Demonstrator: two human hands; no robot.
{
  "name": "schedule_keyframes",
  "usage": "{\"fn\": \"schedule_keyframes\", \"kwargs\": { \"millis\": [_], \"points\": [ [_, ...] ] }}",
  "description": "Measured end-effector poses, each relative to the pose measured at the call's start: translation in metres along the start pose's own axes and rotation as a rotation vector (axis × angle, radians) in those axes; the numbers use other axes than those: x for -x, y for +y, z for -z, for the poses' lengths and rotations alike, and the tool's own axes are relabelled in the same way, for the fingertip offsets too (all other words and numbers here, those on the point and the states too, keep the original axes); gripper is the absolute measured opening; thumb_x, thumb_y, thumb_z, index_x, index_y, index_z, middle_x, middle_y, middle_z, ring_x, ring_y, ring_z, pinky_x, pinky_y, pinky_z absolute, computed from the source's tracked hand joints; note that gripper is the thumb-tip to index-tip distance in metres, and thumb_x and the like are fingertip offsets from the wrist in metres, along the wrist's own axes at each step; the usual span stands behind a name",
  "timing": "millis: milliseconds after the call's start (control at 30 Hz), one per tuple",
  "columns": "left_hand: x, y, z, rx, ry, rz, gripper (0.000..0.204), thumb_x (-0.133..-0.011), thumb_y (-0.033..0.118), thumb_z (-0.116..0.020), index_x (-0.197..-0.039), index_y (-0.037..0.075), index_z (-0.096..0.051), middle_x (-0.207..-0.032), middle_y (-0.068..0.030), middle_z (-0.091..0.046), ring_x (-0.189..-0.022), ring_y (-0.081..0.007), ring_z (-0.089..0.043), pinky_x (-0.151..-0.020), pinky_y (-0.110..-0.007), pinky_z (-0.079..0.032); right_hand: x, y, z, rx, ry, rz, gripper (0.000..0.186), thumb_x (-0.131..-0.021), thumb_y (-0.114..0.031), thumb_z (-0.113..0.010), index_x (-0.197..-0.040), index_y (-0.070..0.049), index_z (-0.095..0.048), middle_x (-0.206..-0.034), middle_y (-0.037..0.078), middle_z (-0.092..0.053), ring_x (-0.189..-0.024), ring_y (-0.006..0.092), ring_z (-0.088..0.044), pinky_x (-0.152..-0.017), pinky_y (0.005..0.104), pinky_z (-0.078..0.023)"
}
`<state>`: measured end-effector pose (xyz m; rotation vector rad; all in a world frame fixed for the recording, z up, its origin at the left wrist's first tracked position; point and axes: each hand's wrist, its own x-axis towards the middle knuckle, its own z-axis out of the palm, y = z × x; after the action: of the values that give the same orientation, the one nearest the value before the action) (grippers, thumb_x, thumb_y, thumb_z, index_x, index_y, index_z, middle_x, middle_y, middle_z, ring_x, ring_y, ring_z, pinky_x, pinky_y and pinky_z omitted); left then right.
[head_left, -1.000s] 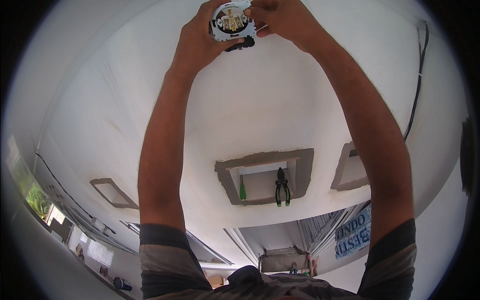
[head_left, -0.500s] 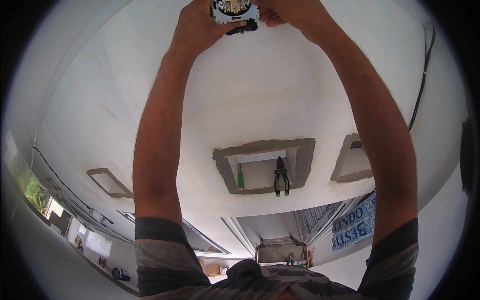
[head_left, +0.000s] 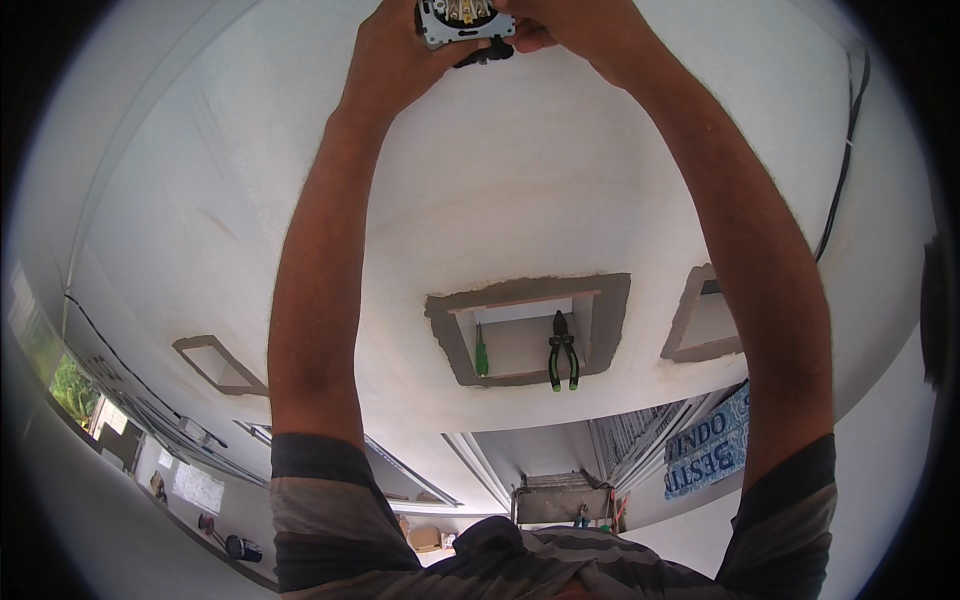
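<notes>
At the top edge of the head view, my left hand (head_left: 395, 65) grips an electrical socket insert (head_left: 462, 34) with a pale metal mounting frame and brass-coloured contacts. My left thumb lies along the frame's lower edge. On the insert's other side is my right hand (head_left: 585, 35), its fingers curled in against the frame; the fingertips are partly hidden. A black part (head_left: 490, 53) shows just below the insert, against the white wall (head_left: 480, 160). The picture's edge cuts off the upper part of the insert.
Below my hands, a niche (head_left: 612, 318) with a grey mortar border holds green-handled pliers (head_left: 563, 352) and a green screwdriver (head_left: 481, 355). Other niches sit left and right. A black cable (head_left: 843, 165) runs down the right side. Long profiles and a blue printed sack (head_left: 705, 450) lie lower down.
The insert has shifted slightly left and tilted a little in my hands. My right hand has moved slightly left and up with it. The tools in the niche have not moved.
</notes>
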<state>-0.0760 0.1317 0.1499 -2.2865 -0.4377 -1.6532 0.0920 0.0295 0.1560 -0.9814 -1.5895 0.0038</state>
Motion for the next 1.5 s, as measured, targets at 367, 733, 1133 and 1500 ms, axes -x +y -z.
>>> {"fn": "schedule_keyframes", "kwargs": {
  "millis": [367, 733, 1133, 1500],
  "points": [
    [0.008, -0.012, -0.003, -0.006, 0.144, 0.058, 0.116, -0.071, 0.017, -0.095, -0.162, 0.012, -0.022, -0.120, -0.0129, -0.065, -0.091, -0.0221, -0.064, -0.082, -0.035, -0.057, -0.006, 0.004, 0.004, -0.822, 0.163, -0.052, 0.039, -0.098, -0.006, -0.066, -0.130, 0.013, -0.053, -0.111, 0.023, -0.064, -0.102, 0.0288, -0.069, -0.089, 0.0333, -0.065],
    [0.136, 0.005, 0.029, 0.091, 0.409, -0.068, 0.041, -0.094, 0.008, -0.075, -0.130, -0.007, -0.062, -0.110, -0.0141, -0.074, -0.087, -0.0131, -0.068, -0.074, -0.026, -0.056, 0.152, 0.079, 0.059, -0.533, 0.010, -0.111, 0.030, -0.098, -0.010, -0.068, -0.121, 0.009, -0.062, -0.097, 0.017, -0.072, -0.083, 0.0193, -0.072, -0.077, 0.0297, -0.063],
    [0.522, 0.100, 0.011, 0.120, -0.528, 0.981, 0.021, -0.097, 0.009, -0.070, -0.115, -0.001, -0.073, -0.097, -0.0103, -0.073, -0.082, -0.0151, -0.070, -0.070, -0.027, -0.057, 0.662, 0.307, -0.034, -0.432, 0.289, -1.510, 0.030, -0.090, -0.005, -0.074, -0.116, 0.005, -0.062, -0.082, 0.009, -0.063, -0.072, 0.0169, -0.066, -0.061, 0.0327, -0.066],
    [0.698, 0.202, 0.093, 0.226, -1.395, 1.371, 0.029, -0.089, 0.020, -0.078, -0.110, 0.000, -0.075, -0.098, -0.0162, -0.077, -0.086, -0.0246, -0.076, -0.078, -0.035, -0.060, 0.814, 0.348, -0.150, -0.182, -0.041, -1.612, 0.033, -0.084, -0.008, -0.075, -0.115, 0.000, -0.068, -0.095, 0.014, -0.068, -0.072, 0.0230, -0.070, -0.054, 0.0366, -0.065]
  ]
}}
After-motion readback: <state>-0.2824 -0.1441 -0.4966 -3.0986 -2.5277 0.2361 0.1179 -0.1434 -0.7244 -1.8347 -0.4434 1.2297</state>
